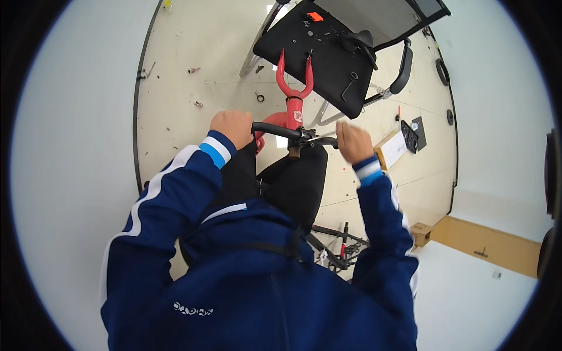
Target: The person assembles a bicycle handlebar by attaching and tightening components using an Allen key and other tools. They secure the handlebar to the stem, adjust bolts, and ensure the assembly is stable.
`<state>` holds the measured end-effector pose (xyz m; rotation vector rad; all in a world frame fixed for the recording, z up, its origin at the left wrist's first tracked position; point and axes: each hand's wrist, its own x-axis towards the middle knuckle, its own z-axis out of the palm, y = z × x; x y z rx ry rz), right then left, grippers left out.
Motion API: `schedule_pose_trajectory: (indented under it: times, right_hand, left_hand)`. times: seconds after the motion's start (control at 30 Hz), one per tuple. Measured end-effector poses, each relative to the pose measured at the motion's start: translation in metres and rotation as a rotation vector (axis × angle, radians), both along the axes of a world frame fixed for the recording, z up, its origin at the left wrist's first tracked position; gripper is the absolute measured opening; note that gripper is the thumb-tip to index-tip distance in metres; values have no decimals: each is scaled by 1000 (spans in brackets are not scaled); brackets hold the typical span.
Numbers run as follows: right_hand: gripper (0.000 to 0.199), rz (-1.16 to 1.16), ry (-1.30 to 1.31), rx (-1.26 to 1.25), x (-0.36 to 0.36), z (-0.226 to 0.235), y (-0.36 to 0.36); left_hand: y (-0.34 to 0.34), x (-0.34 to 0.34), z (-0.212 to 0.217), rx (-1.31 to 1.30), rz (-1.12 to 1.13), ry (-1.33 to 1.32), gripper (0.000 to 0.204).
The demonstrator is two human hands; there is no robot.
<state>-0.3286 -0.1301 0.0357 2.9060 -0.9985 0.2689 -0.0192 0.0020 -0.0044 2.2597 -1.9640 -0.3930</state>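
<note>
A red bicycle frame [275, 120] with a red fork [294, 106] stands before my knees, its fork prongs pointing away toward the chair. A black handlebar [272, 127] crosses it, clamped in a black stem [307, 136]. My left hand [233, 127] is wrapped round the left end of the bar. To the right of the stem, my right hand [353, 142] is closed on a thin silver rod-like tool, probably a hex key [322, 137], whose tip reaches the stem. The right part of the bar runs behind that hand.
A black chair [304, 44] ahead carries a saddle [357, 41], an L-shaped hex key [349, 86] and small parts. A white box [392, 148] and a black tool case [409, 136] lie at right. Behind my right arm is a dark bicycle frame [333, 248]. Small parts dot the floor.
</note>
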Motion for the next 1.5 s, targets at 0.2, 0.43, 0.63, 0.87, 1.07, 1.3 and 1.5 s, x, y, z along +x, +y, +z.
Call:
schedule_pose_trajectory:
  times: [0.2, 0.43, 0.63, 0.87, 1.07, 1.3, 1.5]
  right_hand:
    - [19, -98, -217, 193, -13, 6, 134]
    - [26, 285, -206, 271, 73, 24, 155]
    - [17, 500, -36, -69, 144, 52, 58]
    - [27, 652, 126, 324, 85, 83, 100]
    - [15, 669, 131, 289, 75, 59, 106]
    - [21, 685, 102, 217, 109, 56, 89]
    - [12, 396, -13, 299, 151, 42, 22]
  left_hand:
    - [5, 3, 4, 8, 13, -9, 17]
    - [1, 1, 7, 29, 9, -9, 17]
    - [0, -18, 9, -40, -23, 125, 6]
    - [4, -6, 8, 54, -18, 133, 19]
    - [0, -10, 3, 42, -16, 148, 18]
    - [2, -7, 7, 47, 1, 114, 16]
    - [1, -10, 11, 84, 11, 125, 19]
